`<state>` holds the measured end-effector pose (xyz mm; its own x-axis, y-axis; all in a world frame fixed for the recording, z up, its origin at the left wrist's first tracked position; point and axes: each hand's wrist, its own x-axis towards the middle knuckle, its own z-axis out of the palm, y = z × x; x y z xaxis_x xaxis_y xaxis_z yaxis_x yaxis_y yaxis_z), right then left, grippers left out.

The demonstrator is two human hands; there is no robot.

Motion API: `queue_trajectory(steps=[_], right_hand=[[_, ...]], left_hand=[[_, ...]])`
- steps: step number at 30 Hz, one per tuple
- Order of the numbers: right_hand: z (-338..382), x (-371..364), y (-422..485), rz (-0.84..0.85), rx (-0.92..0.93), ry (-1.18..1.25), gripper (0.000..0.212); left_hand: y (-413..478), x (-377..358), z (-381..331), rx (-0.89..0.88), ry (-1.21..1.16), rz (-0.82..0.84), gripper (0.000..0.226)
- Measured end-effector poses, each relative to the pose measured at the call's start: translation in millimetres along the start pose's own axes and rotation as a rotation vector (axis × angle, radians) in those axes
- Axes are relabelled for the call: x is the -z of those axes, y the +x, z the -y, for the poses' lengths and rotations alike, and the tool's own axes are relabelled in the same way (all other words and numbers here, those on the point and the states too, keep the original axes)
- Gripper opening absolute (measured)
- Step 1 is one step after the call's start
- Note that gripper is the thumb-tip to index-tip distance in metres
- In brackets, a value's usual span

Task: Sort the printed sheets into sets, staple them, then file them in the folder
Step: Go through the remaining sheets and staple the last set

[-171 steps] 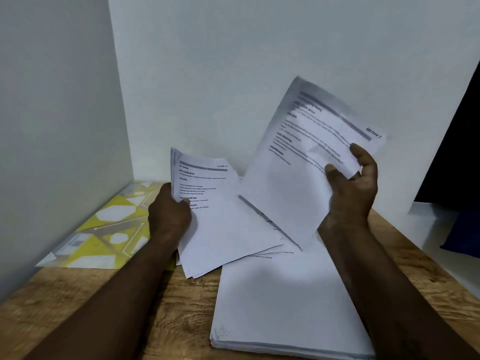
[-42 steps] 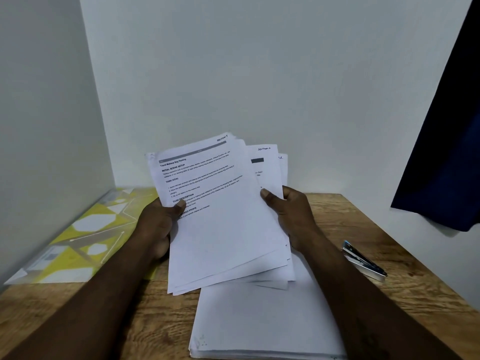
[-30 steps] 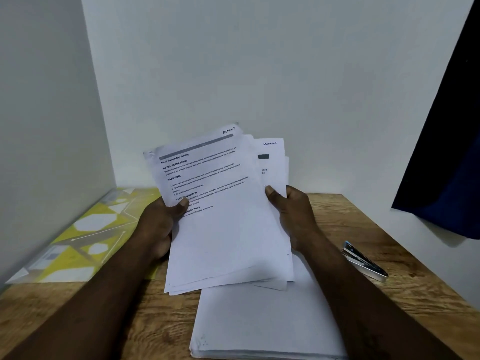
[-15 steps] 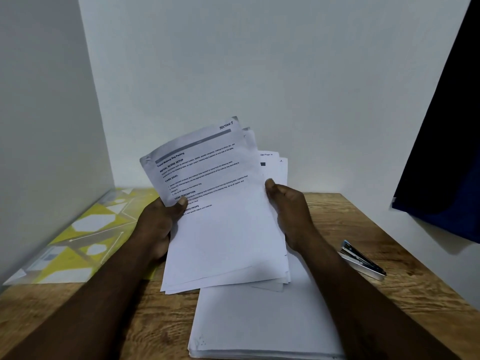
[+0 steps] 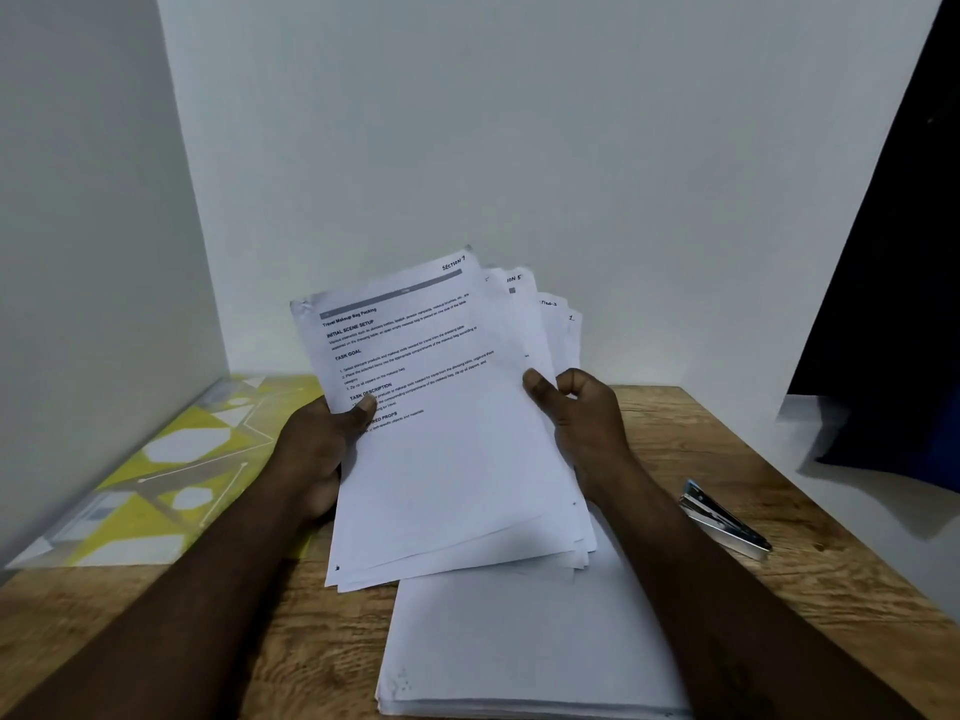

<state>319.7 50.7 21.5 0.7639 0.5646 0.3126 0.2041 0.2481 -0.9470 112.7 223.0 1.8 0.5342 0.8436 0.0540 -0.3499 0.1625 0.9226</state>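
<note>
I hold a fanned bundle of printed sheets above the wooden desk. Its top page is marked "Section 7", and other numbered pages peek out behind it at the upper right. My left hand grips the bundle's left edge with the thumb on the print. My right hand pinches the right edge, thumb on top. Below the bundle a thick stack of face-down white sheets lies on the desk. A yellow and white patterned folder lies flat at the left. A metal stapler lies at the right.
White walls close the desk in at the back and left. A dark blue cloth hangs at the right, beyond the desk's edge. Bare wood shows around the stapler and at the front left.
The loose sheet held up in my right hand is now on top of the bundle held in both hands. Over the last second the pages behind fanned out further to the right.
</note>
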Motion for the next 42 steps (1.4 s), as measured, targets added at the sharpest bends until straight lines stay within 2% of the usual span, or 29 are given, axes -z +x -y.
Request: queue_trajectory(steps=[11, 21, 27, 35, 40, 42], right_hand=[[-1, 2, 1, 0.017, 0.028, 0.005, 0.043], [-7, 1, 4, 0.053, 0.005, 0.064, 0.043], [-7, 0, 7, 0.106, -0.015, 0.055, 0.028], [-10, -1, 6, 0.077, 0.013, -0.01, 0.045], [-7, -2, 4, 0.089, 0.027, 0.028, 0.023], [-5, -2, 3, 0.104, 0.031, 0.052, 0.021]], left_hand=[[0, 0, 0, -0.014, 0.014, -0.008, 0.031], [0, -1, 0, 0.014, -0.006, 0.013, 0.031], [-1, 0, -1, 0.023, -0.023, 0.036, 0.028], [1, 2, 0, 0.04, -0.026, 0.053, 0.027], [0, 2, 0, 0.034, -0.044, 0.068, 0.032], [0, 2, -1, 0.027, -0.041, 0.055, 0.03]])
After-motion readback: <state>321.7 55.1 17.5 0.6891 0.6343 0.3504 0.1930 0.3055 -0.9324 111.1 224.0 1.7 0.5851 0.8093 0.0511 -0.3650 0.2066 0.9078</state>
